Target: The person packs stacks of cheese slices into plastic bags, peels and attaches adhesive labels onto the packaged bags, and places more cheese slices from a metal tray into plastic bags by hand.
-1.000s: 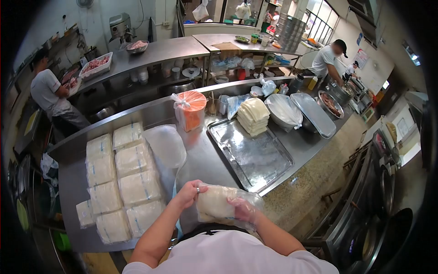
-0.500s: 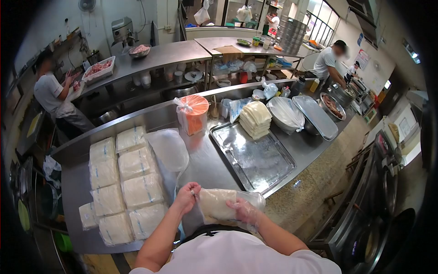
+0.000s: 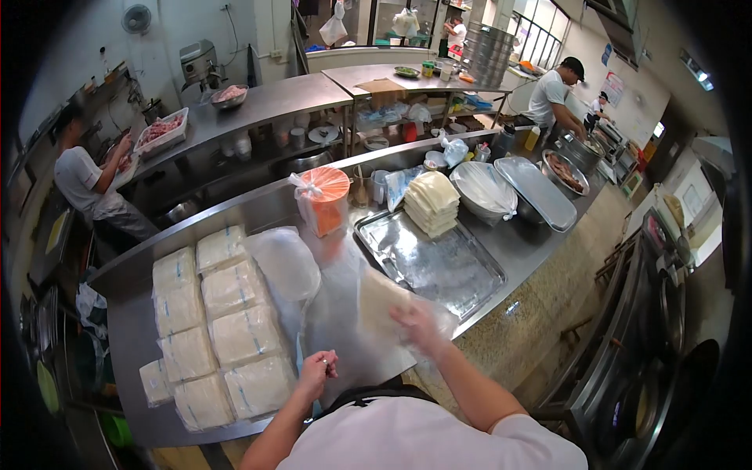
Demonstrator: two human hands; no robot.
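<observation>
My right hand (image 3: 419,327) grips a clear bag of pale flat sheets (image 3: 381,304), raised over the steel counter near the tray; it is blurred by motion. My left hand (image 3: 317,370) is closed near the counter's front edge, apart from the bag; whether its fingers pinch anything is too small to tell. Several wrapped packs of pale sheets (image 3: 247,337) lie in rows on the left. Beside them rests a stack of clear plastic bags (image 3: 288,265). A pile of unwrapped pale sheets (image 3: 432,202) sits at the back of the metal tray (image 3: 446,270).
An orange container in a plastic bag (image 3: 324,205) stands behind the plastic bags. Covered bowls (image 3: 483,190) and a lidded container (image 3: 535,192) are at the back right. One co-worker (image 3: 90,176) handles meat at the left; another (image 3: 556,98) works over pots at the right.
The bag of sheets has moved up and forward in my right hand. My left hand has let go of its edge and is now lower, apart from it.
</observation>
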